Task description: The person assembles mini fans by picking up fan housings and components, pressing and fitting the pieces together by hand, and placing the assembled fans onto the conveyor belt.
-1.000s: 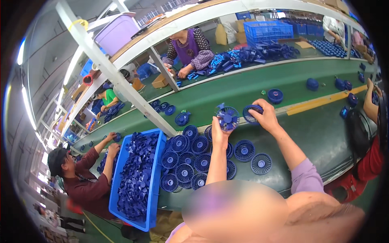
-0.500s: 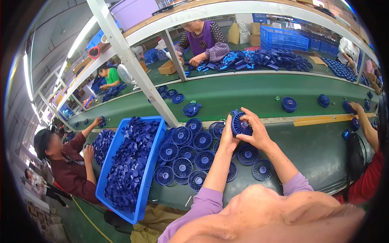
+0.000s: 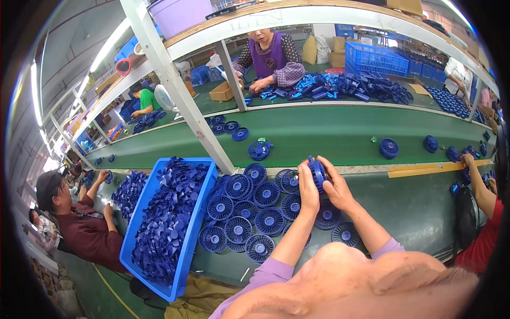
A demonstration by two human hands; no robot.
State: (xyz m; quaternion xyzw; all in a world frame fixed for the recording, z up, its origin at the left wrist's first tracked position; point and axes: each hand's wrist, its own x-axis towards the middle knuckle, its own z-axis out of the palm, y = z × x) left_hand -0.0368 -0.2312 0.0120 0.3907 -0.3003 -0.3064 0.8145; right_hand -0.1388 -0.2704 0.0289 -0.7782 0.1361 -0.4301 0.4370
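Between both palms, above the near worktop, I hold a dark blue round fan housing (image 3: 317, 173) turned nearly edge-on. My left hand (image 3: 308, 189) presses against its left side with the fingers pointing up. My right hand (image 3: 339, 190) wraps its right side, thumb toward me. Below and left of my hands lies a spread of round blue slatted fan grilles (image 3: 270, 220), some overlapping. One separate slatted grille (image 3: 345, 234) rests under my right forearm.
A blue bin (image 3: 183, 266) heaped with small blue plastic pieces stands left. A green conveyor belt (image 3: 329, 138) carrying several fan housings crosses beyond the worktop. A white post (image 3: 183, 101) rises before it. Yellow strips (image 3: 425, 169) lie along the right edge. Co-workers sit left, right and across.
The fan housing has turned from showing its slatted face to nearly edge-on. My left palm now lies along its side, and my right fingers have closed in around it.
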